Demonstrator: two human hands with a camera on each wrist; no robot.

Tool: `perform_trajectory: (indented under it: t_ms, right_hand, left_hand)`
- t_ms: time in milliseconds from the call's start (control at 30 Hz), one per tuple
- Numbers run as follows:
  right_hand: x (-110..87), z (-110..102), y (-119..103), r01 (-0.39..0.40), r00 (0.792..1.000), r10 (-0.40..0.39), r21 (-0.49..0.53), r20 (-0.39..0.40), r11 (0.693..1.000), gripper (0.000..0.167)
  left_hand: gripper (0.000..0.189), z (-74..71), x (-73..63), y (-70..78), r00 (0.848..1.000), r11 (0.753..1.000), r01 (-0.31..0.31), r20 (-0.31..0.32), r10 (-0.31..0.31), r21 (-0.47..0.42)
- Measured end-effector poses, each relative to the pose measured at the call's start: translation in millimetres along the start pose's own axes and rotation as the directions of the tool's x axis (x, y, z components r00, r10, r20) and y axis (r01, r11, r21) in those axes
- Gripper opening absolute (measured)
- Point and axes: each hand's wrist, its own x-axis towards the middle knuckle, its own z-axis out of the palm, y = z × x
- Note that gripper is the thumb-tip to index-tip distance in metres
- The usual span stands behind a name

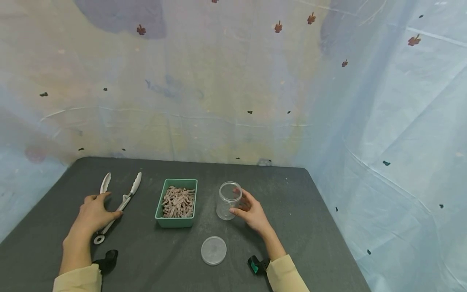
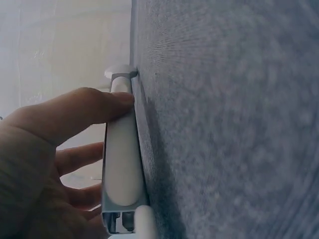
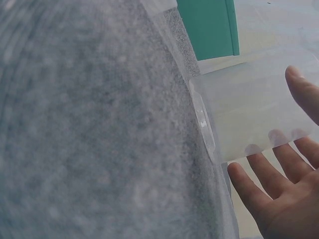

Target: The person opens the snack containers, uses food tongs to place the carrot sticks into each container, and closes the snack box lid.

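Note:
My left hand (image 1: 93, 215) spans a pair of white-and-grey tongs (image 1: 125, 200) lying spread on the table at the left. In the left wrist view the thumb presses the tongs' white handle (image 2: 122, 164), with the other fingers on the far side. A clear, lidless jar (image 1: 227, 205) stands upright, and my right hand (image 1: 253, 213) holds its right side between thumb and fingers. Through its wall in the right wrist view, fingertips (image 3: 254, 149) touch the jar (image 3: 249, 109). The jar looks empty. A round, translucent lid (image 1: 213, 250) lies flat nearer to me.
Between the hands stands a green rectangular tub (image 1: 175, 222) filled with many short, brownish-pink, stick-like pieces (image 1: 178, 202). The dark grey table (image 1: 164, 263) meets a patterned plastic sheet (image 1: 204, 81) behind and at the right. Black wrist mounts (image 1: 107, 261) sit below both hands.

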Motion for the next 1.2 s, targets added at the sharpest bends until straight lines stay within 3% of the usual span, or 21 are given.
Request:
perform_trajectory:
  t_ms: [367, 767, 1000, 1200]
  right_hand:
    - [0.2, 0.1, 0.0, 0.004, 1.000, -0.004, 0.001, 0.004, 1.000, 0.075]
    - [0.1, 0.2, -0.6, 0.000, 1.000, 0.000, -0.017, -0.003, 1.000, 0.076]
    - [-0.8, 0.2, -1.3, 0.004, 1.000, -0.004, -0.009, 0.002, 1.000, 0.077]
    - [0.4, 0.8, -1.9, 0.006, 1.000, -0.006, 0.006, 0.005, 1.000, 0.077]
  left_hand:
    - [0.102, -8.1, -3.4, -0.8, 0.998, 0.999, 0.034, -0.057, -0.035, -0.012]
    - [0.117, -8.6, -5.1, 1.8, 0.995, 0.997, 0.082, -0.064, -0.082, -0.005]
    - [0.115, -8.3, -6.2, 2.0, 0.992, 0.999, 0.047, -0.117, -0.048, -0.015]
    - [0.112, -18.3, -10.0, 17.5, 0.984, 0.998, -0.029, -0.174, 0.018, -0.062]
